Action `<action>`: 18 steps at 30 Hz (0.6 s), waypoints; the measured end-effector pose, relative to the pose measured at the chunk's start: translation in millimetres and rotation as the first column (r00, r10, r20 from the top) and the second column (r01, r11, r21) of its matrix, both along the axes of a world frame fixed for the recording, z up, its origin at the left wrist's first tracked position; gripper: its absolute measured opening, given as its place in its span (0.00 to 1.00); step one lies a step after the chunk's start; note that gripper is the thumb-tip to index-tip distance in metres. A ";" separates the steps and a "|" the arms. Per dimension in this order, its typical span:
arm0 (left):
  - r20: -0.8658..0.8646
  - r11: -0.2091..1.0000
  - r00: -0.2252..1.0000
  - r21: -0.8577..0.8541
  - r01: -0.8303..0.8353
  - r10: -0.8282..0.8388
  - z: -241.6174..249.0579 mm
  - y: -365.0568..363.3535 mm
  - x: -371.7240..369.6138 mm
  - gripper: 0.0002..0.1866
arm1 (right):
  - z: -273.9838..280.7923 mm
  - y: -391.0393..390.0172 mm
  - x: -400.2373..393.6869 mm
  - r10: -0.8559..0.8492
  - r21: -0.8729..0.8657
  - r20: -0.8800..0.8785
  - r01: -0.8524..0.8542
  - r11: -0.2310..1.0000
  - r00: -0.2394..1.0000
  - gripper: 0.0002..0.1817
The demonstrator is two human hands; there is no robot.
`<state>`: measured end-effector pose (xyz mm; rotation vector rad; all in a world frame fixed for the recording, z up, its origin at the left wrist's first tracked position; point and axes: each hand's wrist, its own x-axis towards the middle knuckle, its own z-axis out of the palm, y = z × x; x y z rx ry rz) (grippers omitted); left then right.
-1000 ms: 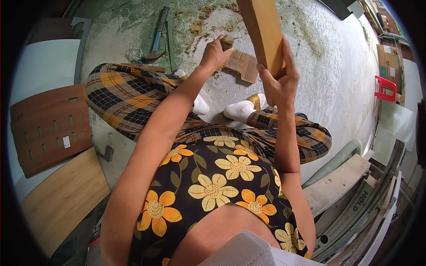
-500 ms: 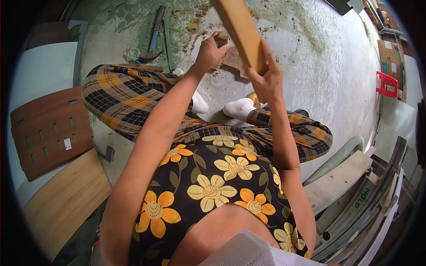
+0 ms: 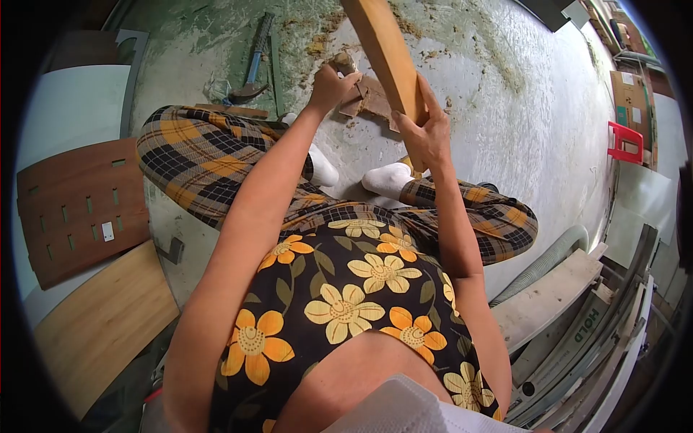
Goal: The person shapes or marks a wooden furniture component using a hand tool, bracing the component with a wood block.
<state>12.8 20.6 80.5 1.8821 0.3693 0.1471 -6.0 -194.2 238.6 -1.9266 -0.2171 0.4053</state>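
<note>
My left hand (image 3: 329,89) is closed around a tool with a worn, round-ended wooden handle (image 3: 343,62); its working end is hidden. Just right of that hand, small brown wood pieces (image 3: 377,102) with rough edges lie on the floor. My right hand (image 3: 426,131) grips the near end of a long yellowish wooden plank (image 3: 388,50). The plank slants up and away, its far end cut off by the top of the view. It hangs above and beside the brown pieces.
A claw hammer (image 3: 254,71) lies on the floor ahead to the left. Slotted brown board (image 3: 83,209) and a pale wood panel (image 3: 108,321) are at left. On the right are a red plastic stool (image 3: 625,142), a cardboard box (image 3: 629,101) and a grey hose (image 3: 545,260).
My left hand has shifted left with the handled tool, uncovering more of the brown pieces. My right hand and the plank have moved slightly left.
</note>
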 end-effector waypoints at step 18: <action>0.029 0.988 1.000 0.152 -0.010 0.005 30.3 -22.7 -11.5 0.26 | 42.6 -0.3 -4.8 0.036 -0.021 0.330 -0.030 0.999 0.943 0.42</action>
